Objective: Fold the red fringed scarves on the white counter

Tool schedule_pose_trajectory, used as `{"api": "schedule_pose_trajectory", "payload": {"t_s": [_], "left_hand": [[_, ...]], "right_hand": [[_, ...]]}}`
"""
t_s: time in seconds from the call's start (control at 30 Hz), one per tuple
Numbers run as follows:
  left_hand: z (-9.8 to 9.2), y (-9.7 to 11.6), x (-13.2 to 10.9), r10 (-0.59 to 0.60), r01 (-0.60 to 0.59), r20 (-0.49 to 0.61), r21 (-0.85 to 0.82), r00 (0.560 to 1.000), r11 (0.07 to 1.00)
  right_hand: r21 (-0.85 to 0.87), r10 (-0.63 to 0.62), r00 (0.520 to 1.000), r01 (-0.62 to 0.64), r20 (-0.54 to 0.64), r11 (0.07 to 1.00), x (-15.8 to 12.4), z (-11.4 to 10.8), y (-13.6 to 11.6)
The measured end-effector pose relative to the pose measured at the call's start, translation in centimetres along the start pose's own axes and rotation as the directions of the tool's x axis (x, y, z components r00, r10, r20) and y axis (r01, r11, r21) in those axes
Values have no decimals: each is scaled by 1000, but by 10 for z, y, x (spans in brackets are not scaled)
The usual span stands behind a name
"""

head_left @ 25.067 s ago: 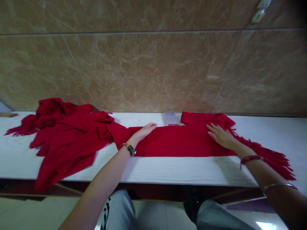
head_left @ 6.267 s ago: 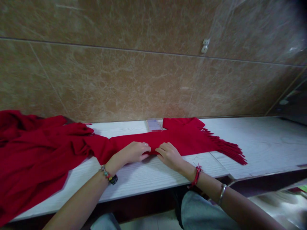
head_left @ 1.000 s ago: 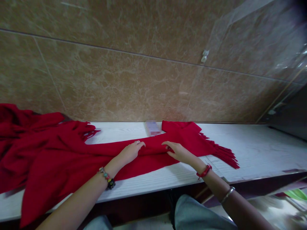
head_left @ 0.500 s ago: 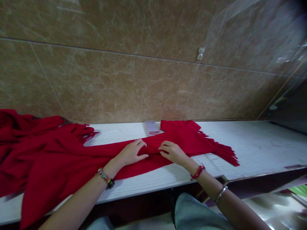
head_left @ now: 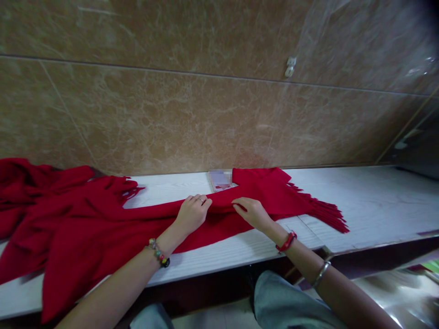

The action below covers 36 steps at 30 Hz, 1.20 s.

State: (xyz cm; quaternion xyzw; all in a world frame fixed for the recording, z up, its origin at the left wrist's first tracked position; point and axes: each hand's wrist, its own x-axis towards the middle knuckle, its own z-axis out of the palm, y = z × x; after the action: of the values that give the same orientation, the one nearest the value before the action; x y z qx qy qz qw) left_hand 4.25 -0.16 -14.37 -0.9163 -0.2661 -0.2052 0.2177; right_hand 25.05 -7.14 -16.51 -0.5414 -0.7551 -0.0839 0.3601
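Observation:
A long red scarf (head_left: 267,196) lies along the white wood-grain counter, its fringed end spread to the right and a folded-over flap at the back. My left hand (head_left: 194,210), with a ring and a beaded bracelet, pinches the scarf's upper layer near the middle. A short way to the right, my right hand (head_left: 252,212) grips the same fold between thumb and fingers; it wears a red bracelet and a silver bangle. Between the two hands the fold is slightly raised, with a shadowed gap under it. Leftward the cloth runs into a loose, crumpled heap.
A small flat packet or card (head_left: 221,179) lies behind the scarf, against the marbled brown wall (head_left: 171,123). White hooks (head_left: 290,67) are fixed to that wall. The counter (head_left: 373,201) extends right toward a dark object (head_left: 421,151). My knees are below its front edge.
My left hand has closed its fingers and thumb on the scarf's fold. The right thumb and fingers have come together on it too. The view has shifted slightly.

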Motion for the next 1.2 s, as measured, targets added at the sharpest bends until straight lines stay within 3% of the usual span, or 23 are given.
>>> {"api": "schedule_pose_trajectory", "payload": {"t_s": [0.17, 0.3, 0.4, 0.5, 0.63, 0.73, 0.87, 0.97, 1.1, 1.2], "left_hand": [[-19, -19, -10, -119, 118, 15, 57, 993, 991], [-45, -60, -39, -144, 130, 101, 140, 984, 982], [-63, -87, -66, -175, 165, 152, 77, 973, 983], [-72, -94, -91, -43, 75, 313, -92, 949, 993], [-72, -81, -111, 151, -32, 530, -227, 834, 973], [-74, -73, -111, 161, -2, 594, -260, 788, 966], [-79, -68, -95, 195, 25, 619, -328, 761, 944], [-82, -68, -80, 233, 11, 593, -378, 771, 926], [-95, -79, -68, 233, 43, 527, -458, 817, 888], [-104, -85, -68, 206, 100, 536, -486, 819, 868]], "right_hand": [[44, -56, 998, 55, 31, 998, -6, 1, 9], [84, -88, 993, 81, 79, 993, -12, -2, 12], [77, -145, 982, 136, 125, 988, -14, -6, 8], [56, -261, 947, 255, 189, 965, -16, -9, 3], [79, -336, 906, 327, 256, 942, -19, -14, -1], [103, -334, 900, 318, 280, 943, -22, -17, -1], [127, -337, 901, 313, 274, 941, -23, -18, -1], [141, -337, 910, 310, 243, 940, -22, -18, -1], [155, -312, 938, 290, 148, 945, -22, -18, 1], [149, -319, 931, 295, 179, 944, -24, -19, 1]]}}
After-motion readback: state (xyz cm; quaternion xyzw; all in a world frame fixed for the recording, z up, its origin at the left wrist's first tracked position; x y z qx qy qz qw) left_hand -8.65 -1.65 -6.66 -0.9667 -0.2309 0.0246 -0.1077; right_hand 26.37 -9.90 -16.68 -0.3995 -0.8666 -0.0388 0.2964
